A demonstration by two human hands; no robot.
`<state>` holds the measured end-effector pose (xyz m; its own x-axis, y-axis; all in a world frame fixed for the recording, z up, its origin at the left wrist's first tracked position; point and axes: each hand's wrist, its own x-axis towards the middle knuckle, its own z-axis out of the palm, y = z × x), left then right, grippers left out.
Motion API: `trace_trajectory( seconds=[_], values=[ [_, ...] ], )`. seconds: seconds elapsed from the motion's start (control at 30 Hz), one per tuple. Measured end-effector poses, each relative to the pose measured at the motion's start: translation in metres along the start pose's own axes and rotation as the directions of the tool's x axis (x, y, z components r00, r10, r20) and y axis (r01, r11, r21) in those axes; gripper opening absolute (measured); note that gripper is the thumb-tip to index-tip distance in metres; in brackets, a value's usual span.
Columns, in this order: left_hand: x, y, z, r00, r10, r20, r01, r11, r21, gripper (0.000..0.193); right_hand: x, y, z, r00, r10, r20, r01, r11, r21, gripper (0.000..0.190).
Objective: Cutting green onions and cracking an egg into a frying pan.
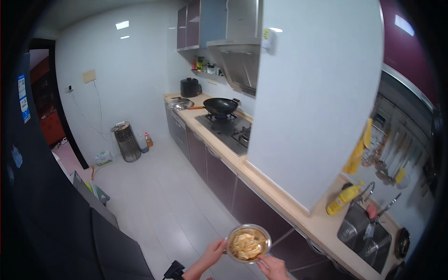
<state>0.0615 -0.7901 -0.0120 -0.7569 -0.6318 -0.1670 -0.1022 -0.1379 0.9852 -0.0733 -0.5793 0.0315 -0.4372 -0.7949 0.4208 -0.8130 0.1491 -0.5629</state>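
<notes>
Both hands hold a round metal bowl [267, 239] low in the view, with yellowish-white food [246, 245] in it, of a kind I cannot tell. My left hand [214, 252] grips the bowl's left rim. My right hand [272, 267] pinches its lower right rim. Further off, a black wok [220, 106] with a wooden handle sits on the back-left burner of the gas hob [225, 129], where a bluish glow shows beneath it. A glass lid [180, 104] lies on the counter left of the wok.
The counter [276, 190] runs along the right, past a projecting white wall [315, 98], to a double steel sink [364, 238] and a yellow bottle [343, 199]. A dark refrigerator [45, 196] stands at the left. A black pot [190, 87] is in the far corner; a wire basket [127, 143] is on the floor.
</notes>
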Motion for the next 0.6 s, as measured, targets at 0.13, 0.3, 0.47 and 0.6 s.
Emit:
trace_trajectory(
  seconds=[0.13,0.3,0.47,0.6],
  values=[
    [0.034,0.027,-0.101,0.993,-0.084,-0.078,0.090,0.993,0.072,0.031,0.096,-0.005,0.079,0.980,-0.152,0.130,0.131,0.979,0.157,0.020],
    [0.105,0.039,-0.184,0.970,-0.167,-0.178,0.149,0.983,-0.110,0.024,0.218,-0.010,0.139,0.938,-0.169,0.303,0.102,0.969,0.225,0.028],
    [0.210,0.054,-0.257,0.937,-0.147,-0.317,0.126,0.988,-0.087,0.022,0.356,0.005,0.166,0.913,-0.341,0.224,0.277,0.921,0.275,0.031],
    [0.318,0.088,-0.313,0.907,-0.058,-0.418,0.051,0.998,-0.029,0.020,0.450,0.044,0.173,0.941,-0.298,0.162,0.255,0.937,0.239,0.027]
  ],
)
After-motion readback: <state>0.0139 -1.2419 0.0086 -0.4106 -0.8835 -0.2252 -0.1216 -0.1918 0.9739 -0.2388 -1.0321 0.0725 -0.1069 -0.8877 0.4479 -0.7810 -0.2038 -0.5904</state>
